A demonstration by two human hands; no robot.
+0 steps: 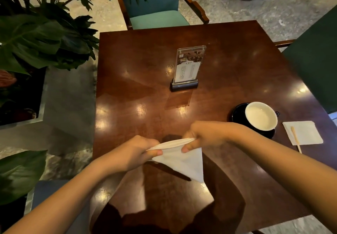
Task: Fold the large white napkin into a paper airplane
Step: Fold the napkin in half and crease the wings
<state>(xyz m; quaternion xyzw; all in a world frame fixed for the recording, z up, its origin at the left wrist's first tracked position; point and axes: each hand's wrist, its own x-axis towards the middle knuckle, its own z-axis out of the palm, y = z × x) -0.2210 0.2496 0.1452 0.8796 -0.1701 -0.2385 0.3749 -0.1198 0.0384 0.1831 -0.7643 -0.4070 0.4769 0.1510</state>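
Head view. A large white paper napkin (184,162), already folded into a roughly triangular form, is held over the near middle of a dark polished wooden table (136,60). It appears lifted off the surface, with its shadow lying below it. The left hand (135,151) has its fingers curled and pinches the left end of the napkin's upper folded edge. The right hand (206,135), likewise curled, pinches the right end, thumb underneath. The edge is stretched between them and a pointed flap hangs towards the person.

The step in hand is judged to be sharpening or aligning a long crease, part-way through the airplane. To do it well, the layers along the upper edge should be matched before any pressure is applied. Tension should be gentle, since thin tissue is likely to tear or stretch. The piece is best lowered onto the table and the fold run flat from the centre outwards.

A white cup on a black saucer (260,116) stands well apart to the right, clear of the work. A clear acrylic menu stand (188,66) stands beyond.
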